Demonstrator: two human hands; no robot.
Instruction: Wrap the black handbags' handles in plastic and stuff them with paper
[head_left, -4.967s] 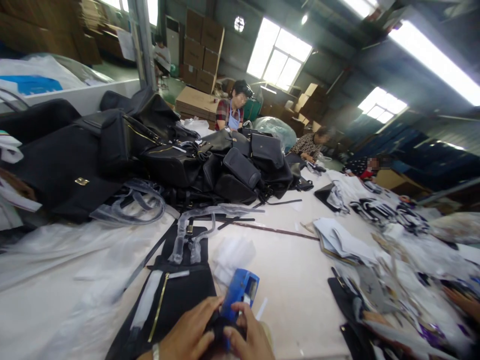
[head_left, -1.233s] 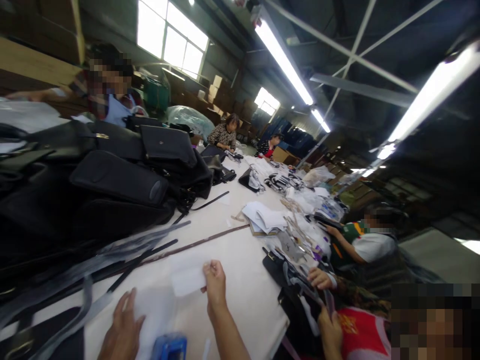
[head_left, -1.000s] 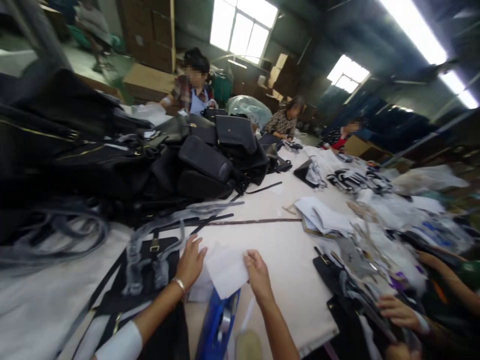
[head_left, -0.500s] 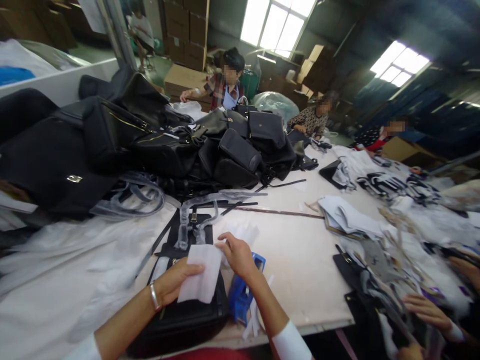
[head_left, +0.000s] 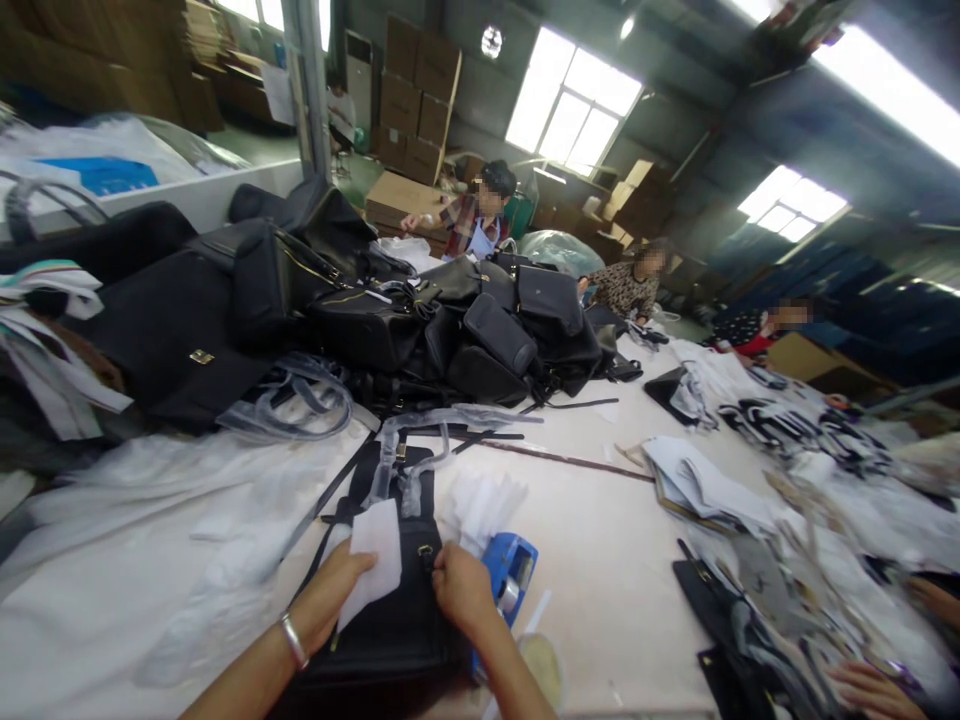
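Observation:
A black backpack-like bag (head_left: 412, 620) lies on the table before me, its handles (head_left: 385, 460) wrapped in clear film. My left hand (head_left: 330, 590) pinches a thin white foam sheet (head_left: 381, 550) over the bag's left half. At the bag's right edge, beside a small gold-coloured ring fitting (head_left: 425, 551), my right hand (head_left: 463, 590) has its fingers closed; what they grip is hidden. A blue tape dispenser (head_left: 517, 550) stands just right of that hand. Behind it lies a stack of white foam sheets (head_left: 486, 505).
A heap of black bags (head_left: 360, 320) fills the table's far left side. White sheeting (head_left: 150, 540) covers the near left. Papers (head_left: 697, 480) and wrapped straps lie to the right, where another person's hand (head_left: 870, 690) works. Several people sit across the table.
My right hand has left the foam sheet and moved down to the bag's right edge, its fingers closing. My left hand, still holding the sheet, has shifted slightly left. The view has tilted up.

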